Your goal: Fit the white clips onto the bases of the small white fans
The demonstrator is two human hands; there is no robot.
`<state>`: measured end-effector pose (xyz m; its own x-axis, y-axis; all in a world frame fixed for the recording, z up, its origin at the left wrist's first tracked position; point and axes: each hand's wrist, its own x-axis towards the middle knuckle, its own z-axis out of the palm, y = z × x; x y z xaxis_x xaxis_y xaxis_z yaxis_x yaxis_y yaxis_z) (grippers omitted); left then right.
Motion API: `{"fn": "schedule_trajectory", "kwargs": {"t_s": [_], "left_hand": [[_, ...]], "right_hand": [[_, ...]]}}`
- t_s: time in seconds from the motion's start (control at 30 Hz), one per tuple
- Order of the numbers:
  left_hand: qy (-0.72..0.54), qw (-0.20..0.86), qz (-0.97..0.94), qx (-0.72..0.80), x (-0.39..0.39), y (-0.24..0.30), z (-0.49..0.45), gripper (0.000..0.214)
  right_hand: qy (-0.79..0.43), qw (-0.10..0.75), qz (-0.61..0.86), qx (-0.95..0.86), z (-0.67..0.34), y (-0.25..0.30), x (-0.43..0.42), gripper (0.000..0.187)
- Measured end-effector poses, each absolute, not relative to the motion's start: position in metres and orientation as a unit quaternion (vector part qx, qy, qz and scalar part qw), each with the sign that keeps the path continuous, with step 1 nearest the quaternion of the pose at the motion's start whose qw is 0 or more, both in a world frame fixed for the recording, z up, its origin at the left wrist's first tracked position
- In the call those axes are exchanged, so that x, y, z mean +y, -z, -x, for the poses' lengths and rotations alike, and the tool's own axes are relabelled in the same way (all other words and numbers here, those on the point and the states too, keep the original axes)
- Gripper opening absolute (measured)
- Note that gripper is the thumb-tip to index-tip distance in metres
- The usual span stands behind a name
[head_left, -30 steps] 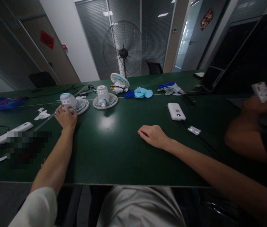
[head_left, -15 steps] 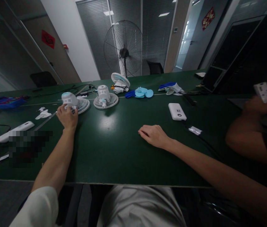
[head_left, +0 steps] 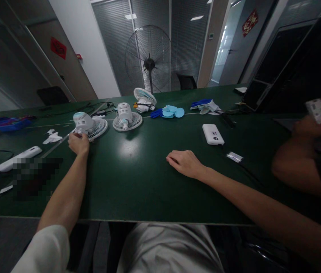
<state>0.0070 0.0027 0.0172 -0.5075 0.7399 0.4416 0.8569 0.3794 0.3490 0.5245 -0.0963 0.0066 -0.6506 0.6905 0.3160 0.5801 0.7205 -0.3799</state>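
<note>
In the head view, my left hand is at the near side of a small white fan that lies grille-down on the green table. Its fingers are curled closed at the fan's lower front, and they partly hide what they grip there. Farther right, a second small white fan rests grille-down, apart from the hand. My right hand lies on the table with its fingers curled in, and nothing shows in them. Beyond it sits a white power bank.
A third small fan, light blue fan blades and blue-and-white gloves lie toward the back. A long white case and crumpled white paper are at left. At right, another person's hand holds a pale card-like object.
My left hand has slid down and slightly left, from over the fan's body to its lower front, and its fingers have drawn in. The right hand stays still.
</note>
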Motion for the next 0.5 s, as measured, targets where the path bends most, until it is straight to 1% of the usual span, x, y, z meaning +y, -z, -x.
{"fn": "schedule_trajectory", "kwargs": {"t_s": [0.1,0.17,0.3,0.5], "left_hand": [[0.283,0.131,0.405,-0.859,0.003,-0.015,-0.01,0.035],[0.283,0.141,0.393,-0.863,0.001,-0.014,-0.015,0.038],[0.251,0.172,0.446,-0.842,-0.016,-0.017,-0.027,0.044],[0.191,0.197,0.52,-0.809,-0.053,-0.027,-0.05,0.046]], "right_hand": [[-0.114,0.227,0.355,-0.9,-0.524,-0.007,-0.096,0.028],[-0.114,0.228,0.353,-0.9,-0.524,-0.007,-0.096,0.028],[-0.114,0.231,0.347,-0.902,-0.525,-0.007,-0.096,0.027],[-0.113,0.24,0.342,-0.902,-0.525,-0.003,-0.095,0.025]]}}
